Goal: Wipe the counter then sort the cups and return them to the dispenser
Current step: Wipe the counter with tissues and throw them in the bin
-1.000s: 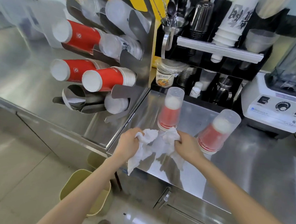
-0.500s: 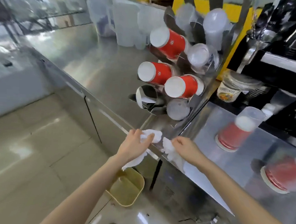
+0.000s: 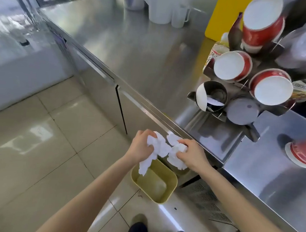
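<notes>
My left hand [image 3: 141, 147] and my right hand [image 3: 193, 154] both grip a crumpled white paper towel [image 3: 162, 148], held off the counter's front edge above a yellow-green bin [image 3: 169, 192] on the floor. The steel counter [image 3: 263, 167] lies to the right. On it, at the right edge, stands an upside-down stack of red paper cups [image 3: 302, 153] under a clear cup, partly cut off. The metal cup dispenser [image 3: 239, 96] holds red cup stacks [image 3: 230, 66] and clear cups [image 3: 242, 110] lying sideways; one tube [image 3: 212, 96] holds only a white strip.
A long lower steel counter [image 3: 135, 43] runs to the far left, with translucent pitchers [image 3: 162, 7] at its back. A yellow board [image 3: 221, 16] stands behind the dispenser. Tiled floor lies at left; my shoes [image 3: 140, 228] are below the bin.
Both hands lifted the paper towel off the counter and carried it left, out over the bin. My view swung left and down, so the second cup stack and the blender left the frame.
</notes>
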Demonstrator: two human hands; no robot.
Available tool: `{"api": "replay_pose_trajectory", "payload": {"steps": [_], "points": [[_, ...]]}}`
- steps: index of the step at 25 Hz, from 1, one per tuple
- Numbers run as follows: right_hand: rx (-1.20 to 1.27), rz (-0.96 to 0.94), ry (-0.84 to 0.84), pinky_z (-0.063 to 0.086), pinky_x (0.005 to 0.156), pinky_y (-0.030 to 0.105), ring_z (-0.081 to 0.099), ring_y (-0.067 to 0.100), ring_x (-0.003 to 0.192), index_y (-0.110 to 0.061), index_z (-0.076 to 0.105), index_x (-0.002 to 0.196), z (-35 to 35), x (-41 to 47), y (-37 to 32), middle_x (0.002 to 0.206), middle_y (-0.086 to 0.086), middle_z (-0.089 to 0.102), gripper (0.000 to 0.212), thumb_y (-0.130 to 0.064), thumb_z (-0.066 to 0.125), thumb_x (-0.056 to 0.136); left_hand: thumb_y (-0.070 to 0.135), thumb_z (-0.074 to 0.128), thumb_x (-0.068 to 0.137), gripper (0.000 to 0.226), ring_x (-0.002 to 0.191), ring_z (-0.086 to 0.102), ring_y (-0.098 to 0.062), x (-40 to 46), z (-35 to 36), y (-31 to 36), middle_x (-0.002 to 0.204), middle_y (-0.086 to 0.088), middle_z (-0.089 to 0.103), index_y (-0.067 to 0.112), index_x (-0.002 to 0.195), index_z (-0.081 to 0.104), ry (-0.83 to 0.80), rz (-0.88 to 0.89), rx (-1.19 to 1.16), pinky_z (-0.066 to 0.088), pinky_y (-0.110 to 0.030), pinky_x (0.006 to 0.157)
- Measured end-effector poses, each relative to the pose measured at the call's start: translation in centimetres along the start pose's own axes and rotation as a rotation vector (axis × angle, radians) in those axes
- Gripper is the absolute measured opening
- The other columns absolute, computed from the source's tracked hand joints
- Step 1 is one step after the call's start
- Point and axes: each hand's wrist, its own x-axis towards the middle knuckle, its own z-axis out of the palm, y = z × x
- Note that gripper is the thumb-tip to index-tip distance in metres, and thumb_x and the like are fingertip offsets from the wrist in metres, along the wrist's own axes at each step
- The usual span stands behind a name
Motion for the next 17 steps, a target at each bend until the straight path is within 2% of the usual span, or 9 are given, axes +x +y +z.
{"api": "replay_pose_trajectory", "payload": {"steps": [1,3,6,7,9,10,11,14,17], "points": [[-0.007,0.005,-0.016,0.037,0.049,0.007,0.049,0.017,0.085,-0.011,0.053,0.118,0.9,0.3,0.0,0.112,0.009,0.054,0.039,-0.009,0.055,0.079,0.002,0.046,0.077,0.023,0.088,0.052,-0.028,0.2,0.0,-0.7,0.106,-0.013,0.056,0.011,0.096,0.055,-0.01,-0.031,-0.013,0.033,-0.019,0.047],[-0.005,0.014,-0.026,0.035,0.045,0.007,0.051,0.019,0.077,-0.009,0.059,0.11,2.5,1.1,0.0,0.097,0.007,0.059,0.031,-0.007,0.052,0.08,0.004,0.044,0.081,0.023,0.083,0.054,-0.019,0.6,0.1,-2.3,0.102,-0.006,0.06,0.016,0.096,0.057,-0.02,-0.064,-0.061,0.036,-0.012,0.052],[0.014,0.028,-0.04,0.034,0.054,0.011,0.05,0.019,0.081,-0.013,0.06,0.106,4.6,2.3,0.4,0.106,0.011,0.06,0.026,-0.01,0.051,0.082,0.005,0.042,0.083,0.027,0.073,0.057,-0.013,0.8,0.9,-4.4,0.087,0.002,0.063,0.026,0.081,0.058,0.004,-0.138,-0.231,0.042,-0.004,0.048],[0.024,0.028,-0.042,0.038,0.059,0.016,0.05,0.018,0.083,-0.014,0.06,0.107,5.4,3.0,0.9,0.107,0.011,0.06,0.026,-0.013,0.051,0.083,0.006,0.043,0.082,0.028,0.075,0.059,-0.015,1.0,1.5,-5.3,0.085,0.003,0.064,0.028,0.078,0.058,0.004,-0.168,-0.268,0.045,-0.006,0.051],[0.026,0.034,-0.057,0.044,0.068,0.024,0.051,0.017,0.084,-0.018,0.058,0.108,7.0,4.1,2.0,0.106,0.009,0.06,0.025,-0.02,0.053,0.083,0.009,0.044,0.08,0.026,0.085,0.061,-0.022,1.8,2.8,-7.3,0.088,0.002,0.067,0.029,0.083,0.061,-0.021,-0.229,-0.27,0.052,-0.022,0.069],[0.014,0.048,-0.066,0.046,0.072,0.028,0.052,0.017,0.086,-0.021,0.056,0.109,8.0,4.8,2.7,0.105,0.006,0.059,0.027,-0.024,0.054,0.083,0.01,0.044,0.08,0.027,0.091,0.06,-0.023,2.4,3.8,-8.6,0.091,0.002,0.067,0.028,0.088,0.062,-0.038,-0.238,-0.214,0.05,-0.027,0.077],[-0.009,0.062,-0.072,0.049,0.075,0.032,0.052,0.017,0.088,-0.023,0.055,0.111,9.1,5.4,3.7,0.105,0.004,0.056,0.029,-0.028,0.054,0.083,0.01,0.044,0.081,0.028,0.094,0.057,-0.022,3.1,4.8,-9.8,0.096,0.002,0.066,0.027,0.093,0.063,-0.05,-0.231,-0.167,0.044,-0.024,0.078],[-0.048,0.093,-0.098,0.048,0.081,0.033,0.054,0.019,0.097,-0.023,0.051,0.116,13.1,8.0,7.4,0.109,0.003,0.056,0.031,-0.029,0.052,0.085,0.008,0.044,0.085,0.033,0.093,0.04,-0.012,5.5,8.6,-14.1,0.106,-0.005,0.055,0.022,0.107,0.064,-0.04,-0.243,-0.194,0.032,-0.004,0.062],[-0.035,0.135,-0.141,0.042,0.081,0.027,0.053,0.02,0.102,-0.016,0.049,0.116,17.8,10.7,12.4,0.118,0.005,0.058,0.03,-0.019,0.052,0.087,0.009,0.044,0.085,0.037,0.093,0.045,-0.017,7.9,13.2,-19.1,0.104,-0.007,0.051,0.025,0.115,0.059,0.026,-0.339,-0.229,0.034,-0.013,0.063]]}}
